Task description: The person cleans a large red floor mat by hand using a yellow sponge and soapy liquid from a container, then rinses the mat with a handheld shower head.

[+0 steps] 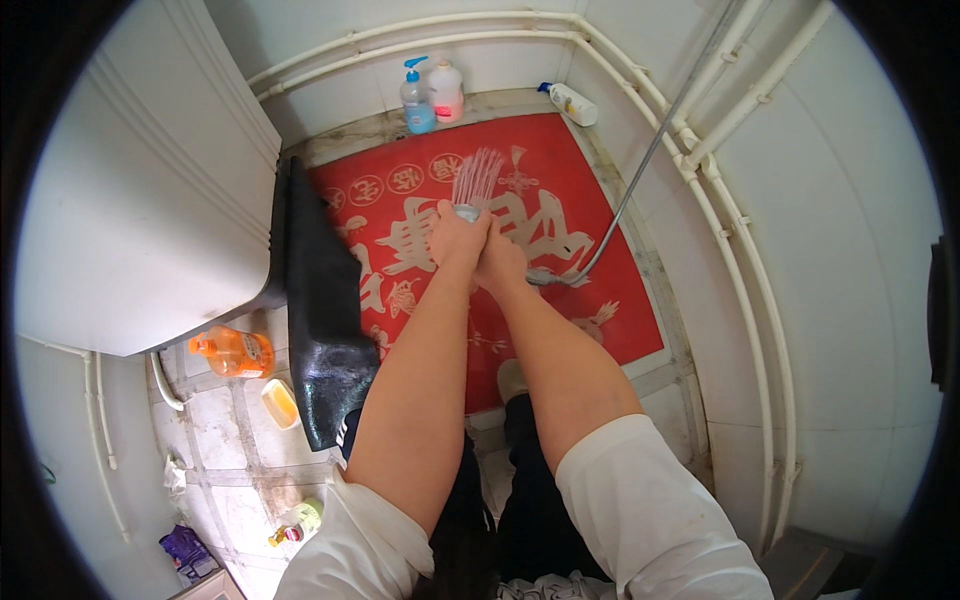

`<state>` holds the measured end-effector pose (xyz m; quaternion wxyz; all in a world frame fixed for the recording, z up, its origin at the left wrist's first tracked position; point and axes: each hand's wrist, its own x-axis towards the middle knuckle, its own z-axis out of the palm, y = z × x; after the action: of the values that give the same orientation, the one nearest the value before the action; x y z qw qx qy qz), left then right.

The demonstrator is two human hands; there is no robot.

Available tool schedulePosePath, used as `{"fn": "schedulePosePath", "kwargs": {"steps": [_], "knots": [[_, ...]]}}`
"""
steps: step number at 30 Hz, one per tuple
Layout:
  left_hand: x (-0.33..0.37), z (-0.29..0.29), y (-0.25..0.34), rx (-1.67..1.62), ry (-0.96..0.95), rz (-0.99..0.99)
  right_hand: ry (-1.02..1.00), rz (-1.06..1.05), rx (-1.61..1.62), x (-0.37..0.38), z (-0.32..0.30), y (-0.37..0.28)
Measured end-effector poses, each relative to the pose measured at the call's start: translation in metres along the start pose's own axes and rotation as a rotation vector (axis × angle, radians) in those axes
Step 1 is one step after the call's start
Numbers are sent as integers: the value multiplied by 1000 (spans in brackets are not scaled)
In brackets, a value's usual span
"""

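Note:
Water sprays away from me out of a shower head onto a red floor mat with pale printed designs. My left hand is wrapped round the shower head, close to its spraying face. Just beside and behind it, my right hand grips the handle, most of which the hands hide. From below my right hand a grey metal hose runs out and climbs along the right wall. Both arms are stretched forward, the hands touching each other above the mat.
A black curved piece overlaps the mat's left edge, beside a white appliance. At the far wall stand a blue pump bottle and a pink-and-white bottle. An orange bottle and a soap dish lie left. Pipes line the walls.

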<state>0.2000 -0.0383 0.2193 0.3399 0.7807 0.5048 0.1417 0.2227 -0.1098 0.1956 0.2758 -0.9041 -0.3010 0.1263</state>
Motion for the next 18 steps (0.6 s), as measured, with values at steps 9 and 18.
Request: {"fn": "schedulePosePath", "kwargs": {"steps": [9, 18], "knots": [[9, -5, -23, 153, -323, -267, -317, -110, -23, 11, 15, 18], [-6, -27, -8, 225, -224, -252, -317, -140, 51, 13, 29, 16]]}}
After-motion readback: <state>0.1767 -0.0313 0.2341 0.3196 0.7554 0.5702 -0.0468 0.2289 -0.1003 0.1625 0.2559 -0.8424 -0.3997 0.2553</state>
